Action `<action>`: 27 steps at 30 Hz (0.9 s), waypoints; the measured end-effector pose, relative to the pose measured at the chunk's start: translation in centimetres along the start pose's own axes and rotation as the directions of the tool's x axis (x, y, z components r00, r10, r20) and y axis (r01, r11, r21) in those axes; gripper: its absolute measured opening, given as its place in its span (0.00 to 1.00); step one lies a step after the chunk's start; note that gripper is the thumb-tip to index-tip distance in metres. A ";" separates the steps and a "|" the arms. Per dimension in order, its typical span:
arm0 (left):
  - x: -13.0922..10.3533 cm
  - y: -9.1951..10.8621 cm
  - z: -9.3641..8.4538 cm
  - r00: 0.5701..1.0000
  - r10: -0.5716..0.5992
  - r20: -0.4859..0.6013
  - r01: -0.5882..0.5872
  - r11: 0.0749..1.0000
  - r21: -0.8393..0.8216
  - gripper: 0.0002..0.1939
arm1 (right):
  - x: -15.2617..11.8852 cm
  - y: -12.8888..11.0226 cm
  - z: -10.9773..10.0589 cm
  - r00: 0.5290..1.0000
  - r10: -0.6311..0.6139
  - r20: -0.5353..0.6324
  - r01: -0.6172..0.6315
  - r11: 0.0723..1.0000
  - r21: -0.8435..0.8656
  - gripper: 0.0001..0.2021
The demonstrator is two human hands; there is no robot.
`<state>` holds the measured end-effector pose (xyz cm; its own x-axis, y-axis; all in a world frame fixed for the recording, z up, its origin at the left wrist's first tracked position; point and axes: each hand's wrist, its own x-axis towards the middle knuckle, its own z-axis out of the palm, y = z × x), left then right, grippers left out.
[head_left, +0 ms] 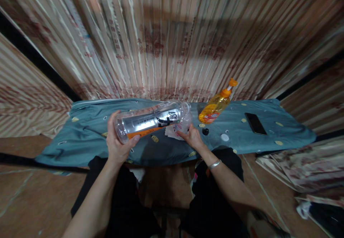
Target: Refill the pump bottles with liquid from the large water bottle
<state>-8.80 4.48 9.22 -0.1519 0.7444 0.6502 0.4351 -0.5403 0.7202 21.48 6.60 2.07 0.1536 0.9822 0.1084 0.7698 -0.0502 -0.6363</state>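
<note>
My left hand (118, 141) is wrapped round the base of a large clear bottle (150, 119) with a silver and orange label. The bottle lies nearly level, its neck pointing right. My right hand (192, 136) holds a small clear plastic container (184, 123) beneath the bottle's neck; its outline is partly hidden by the bottle. Under them lies a pale piece of paper or cloth (172, 133). A silver bracelet (215, 164) is on my right wrist.
An orange pump bottle (215, 107) stands right of my hands on the teal cloth (150, 155). Near it lie a black cap (205, 131) and a white cap (224, 137). A phone (255, 123) lies farther right. Curtains (166, 41) hang behind.
</note>
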 end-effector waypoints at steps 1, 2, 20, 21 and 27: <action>0.0 0.0 0.0 1.000 0.010 0.003 -0.010 1.000 0.002 0.44 | 0.0 0.0 0.0 1.000 -0.002 0.000 0.002 1.000 0.001 0.22; 0.0 0.0 0.0 1.000 0.017 0.006 -0.017 1.000 0.003 0.44 | 0.0 0.0 0.0 1.000 -0.004 0.000 0.004 1.000 0.002 0.22; 0.2 -0.2 -0.2 0.999 0.043 0.004 -0.043 0.998 0.046 0.47 | 0.2 0.2 0.2 1.000 -0.022 -0.015 0.022 1.000 0.012 0.23; 0.2 -0.2 -0.2 0.999 0.046 0.004 -0.046 0.998 0.043 0.47 | 0.2 0.2 0.2 1.000 -0.025 -0.011 0.025 1.000 0.012 0.23; 0.1 -0.3 -0.1 0.996 0.087 0.012 -0.088 0.995 0.049 0.45 | 0.1 0.1 0.1 1.000 -0.013 -0.006 0.013 1.000 0.005 0.22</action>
<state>-9.04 4.71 9.11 -0.1030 0.6988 0.7078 0.4894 -0.5839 0.6477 21.53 6.73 1.95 0.1477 0.9816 0.1213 0.7689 -0.0368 -0.6384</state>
